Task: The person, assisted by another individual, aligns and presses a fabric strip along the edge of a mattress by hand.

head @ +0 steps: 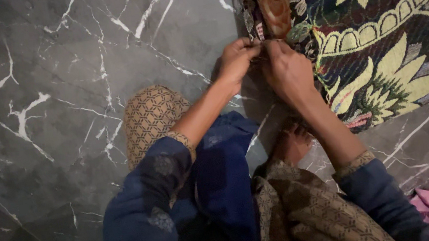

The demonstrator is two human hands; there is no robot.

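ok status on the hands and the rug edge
Left hand and right hand both pinching the rug edge, fingertips together. Rug lies on the marble floor, corner folded. Bare foot just below the hands; nothing blocking.

Dim, soft light; corners darker, slight blur throughout.

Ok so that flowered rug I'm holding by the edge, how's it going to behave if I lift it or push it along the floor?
The flowered rug is probably floppy: its edge already bends where the left hand and right hand pinch it. The thick woven pile suggests it is fairly heavy. On the polished marble floor it may slide rather than grip.
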